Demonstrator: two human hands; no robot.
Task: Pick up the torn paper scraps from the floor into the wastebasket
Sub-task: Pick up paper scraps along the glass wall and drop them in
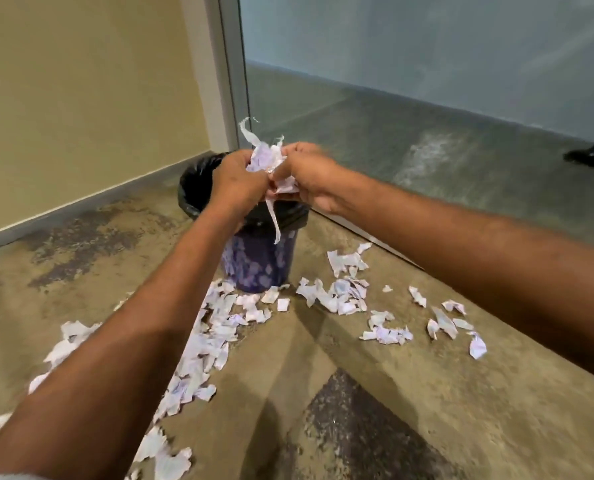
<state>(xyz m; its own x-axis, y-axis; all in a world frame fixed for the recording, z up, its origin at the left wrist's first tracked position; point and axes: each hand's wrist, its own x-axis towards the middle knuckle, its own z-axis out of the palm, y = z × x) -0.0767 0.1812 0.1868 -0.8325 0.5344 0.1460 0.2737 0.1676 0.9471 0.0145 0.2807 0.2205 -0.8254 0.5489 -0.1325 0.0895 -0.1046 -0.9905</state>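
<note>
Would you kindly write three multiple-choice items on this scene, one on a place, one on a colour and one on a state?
1. Where is the paper wad held?
A. Against the yellow wall
B. Over the wastebasket
C. Behind the glass

2. What colour is the liner in the wastebasket?
A. White
B. Green
C. Black

3. What are the left hand and right hand doing?
A. Both grip the paper wad
B. Both lie open and empty
C. One grips, one hangs idle

Answers:
1 B: the paper wad is held up above the open top of the wastebasket.
2 C: the liner folded over the rim is black.
3 A: the fingers of both hands curl round the paper wad between them.
</note>
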